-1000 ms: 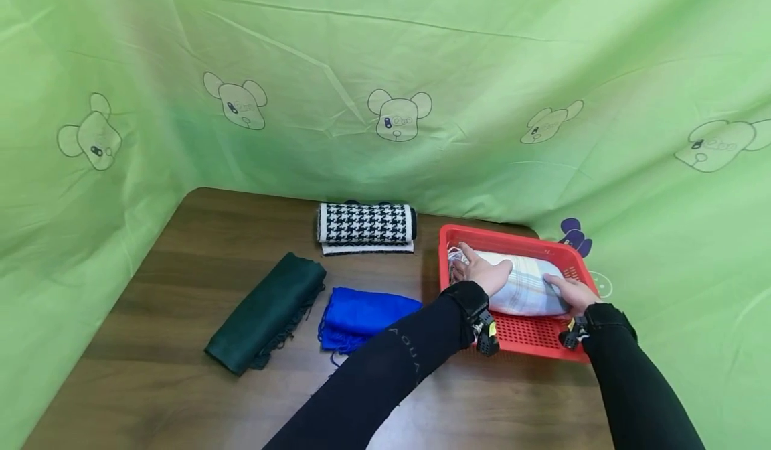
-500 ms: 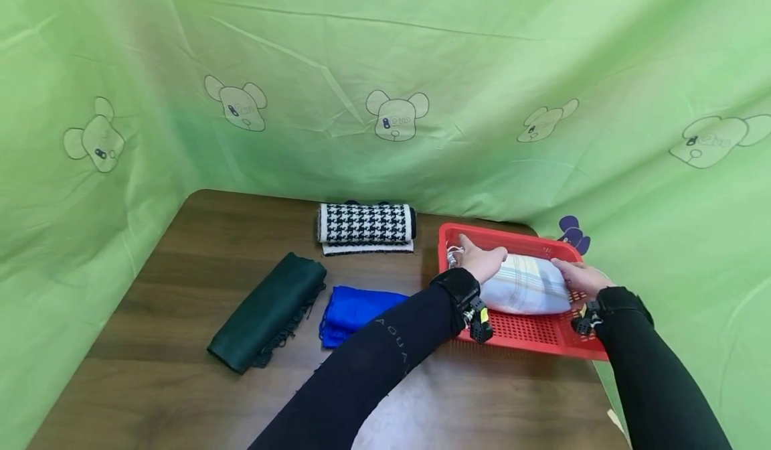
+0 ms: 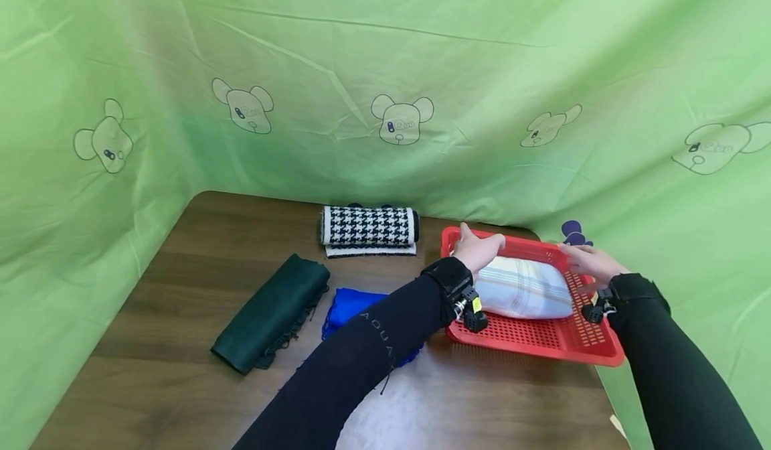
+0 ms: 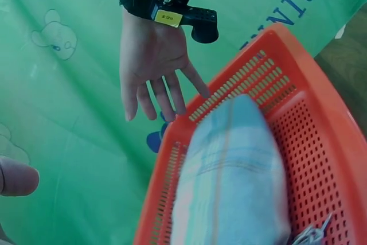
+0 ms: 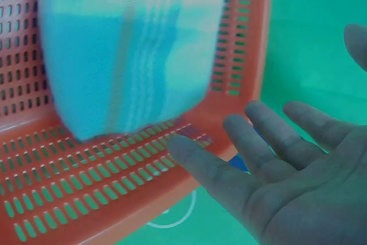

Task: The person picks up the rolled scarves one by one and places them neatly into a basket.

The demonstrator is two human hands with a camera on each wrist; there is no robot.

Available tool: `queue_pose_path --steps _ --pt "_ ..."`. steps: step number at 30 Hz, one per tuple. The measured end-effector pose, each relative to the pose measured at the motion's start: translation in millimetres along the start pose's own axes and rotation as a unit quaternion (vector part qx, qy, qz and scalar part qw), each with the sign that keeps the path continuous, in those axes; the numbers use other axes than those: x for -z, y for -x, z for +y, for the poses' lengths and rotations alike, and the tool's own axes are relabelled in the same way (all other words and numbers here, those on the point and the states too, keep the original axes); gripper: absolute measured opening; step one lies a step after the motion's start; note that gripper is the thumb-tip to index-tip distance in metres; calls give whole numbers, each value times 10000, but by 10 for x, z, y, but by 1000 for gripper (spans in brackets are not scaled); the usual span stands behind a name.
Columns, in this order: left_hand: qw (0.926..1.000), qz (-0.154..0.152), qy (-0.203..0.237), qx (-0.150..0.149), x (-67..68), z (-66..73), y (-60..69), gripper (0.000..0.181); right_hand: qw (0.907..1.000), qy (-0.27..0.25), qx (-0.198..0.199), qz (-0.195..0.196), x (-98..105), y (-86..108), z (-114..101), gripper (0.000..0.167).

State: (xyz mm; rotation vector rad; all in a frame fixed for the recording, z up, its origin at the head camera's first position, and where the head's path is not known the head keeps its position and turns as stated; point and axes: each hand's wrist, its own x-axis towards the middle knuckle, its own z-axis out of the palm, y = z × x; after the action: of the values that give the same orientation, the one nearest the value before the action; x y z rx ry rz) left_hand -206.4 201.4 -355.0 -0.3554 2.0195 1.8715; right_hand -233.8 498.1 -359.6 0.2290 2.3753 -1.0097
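A folded pale plaid scarf (image 3: 523, 288), white with blue and tan stripes, lies in a red plastic basket (image 3: 536, 351). White fringe (image 4: 311, 234) shows at one end of it in the left wrist view. Over the basket's left end is my left hand (image 3: 478, 249), fingers extended and off the scarf. My right hand (image 3: 593, 264) is by the basket's right rim, apart from the scarf. In the right wrist view its fingers (image 5: 212, 167) are spread, with nothing in them; whether they touch the rim I cannot tell.
A black-and-white houndstooth scarf (image 3: 369, 228) lies folded at the table's back edge. Left of the basket are a dark green fringed scarf (image 3: 271, 313) and a folded blue scarf (image 3: 352, 305), partly hidden under my left sleeve. A green curtain (image 3: 313, 48) surrounds the wooden table (image 3: 156, 343).
Both hands have come away from the plaid scarf. The right hand has moved right and up to the rim, the left slightly up. The scarf stays in the basket.
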Motion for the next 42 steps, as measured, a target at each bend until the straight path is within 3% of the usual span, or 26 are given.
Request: queue_pose_path --steps 6,11,15,25,36,42 --pt "9996 -174 192 -143 141 43 0 101 9992 -13 382 96 20 -17 -161 94" --pt "9976 -436 424 -326 288 60 -29 101 9966 -335 744 133 -33 -27 -320 91" --pt "9972 -470 418 -412 432 86 -51 101 9943 -528 902 190 -118 -39 -423 91" --pt "9954 -631 369 -625 919 111 -78 100 9871 -847 1331 275 -335 -77 -742 88" --pt "9947 -608 368 -749 1331 124 -150 102 9798 -1088 1640 349 -549 -227 -970 80" --pt "9951 -402 300 -858 1558 100 -180 103 9775 -1133 1761 270 -667 -272 -1125 79"
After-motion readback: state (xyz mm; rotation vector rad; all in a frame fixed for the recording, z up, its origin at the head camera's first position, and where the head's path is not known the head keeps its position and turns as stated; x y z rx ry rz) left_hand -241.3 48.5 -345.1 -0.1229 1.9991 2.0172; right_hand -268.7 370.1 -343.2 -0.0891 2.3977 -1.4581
